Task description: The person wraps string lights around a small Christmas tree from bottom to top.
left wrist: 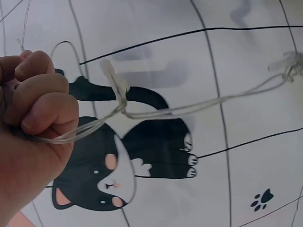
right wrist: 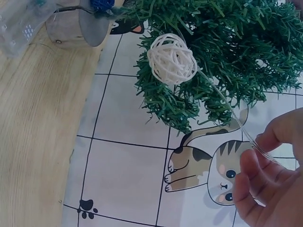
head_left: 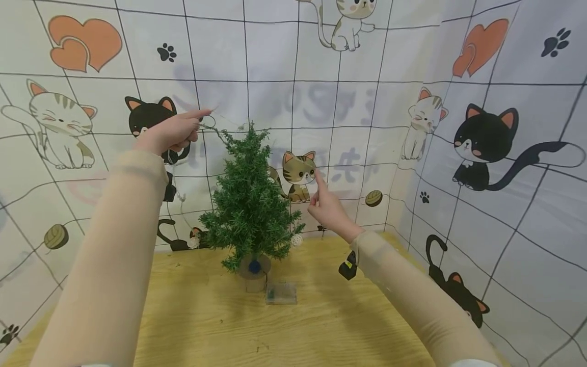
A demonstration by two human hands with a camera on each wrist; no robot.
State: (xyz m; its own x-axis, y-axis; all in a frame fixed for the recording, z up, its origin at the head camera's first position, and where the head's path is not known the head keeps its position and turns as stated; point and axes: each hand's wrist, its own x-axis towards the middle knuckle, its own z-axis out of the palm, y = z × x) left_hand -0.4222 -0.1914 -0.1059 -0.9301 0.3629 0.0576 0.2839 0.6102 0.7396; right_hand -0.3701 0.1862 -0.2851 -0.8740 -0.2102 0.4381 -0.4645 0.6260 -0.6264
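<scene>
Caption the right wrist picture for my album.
A right hand holds a thin strand running to a white ball before green branches.

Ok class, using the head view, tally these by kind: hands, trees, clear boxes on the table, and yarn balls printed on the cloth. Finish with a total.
Left hand and right hand: 2 hands
Green tree: 1 tree
Clear box: 1 box
Left yarn ball and right yarn ball: 2 yarn balls
Total: 6
</scene>
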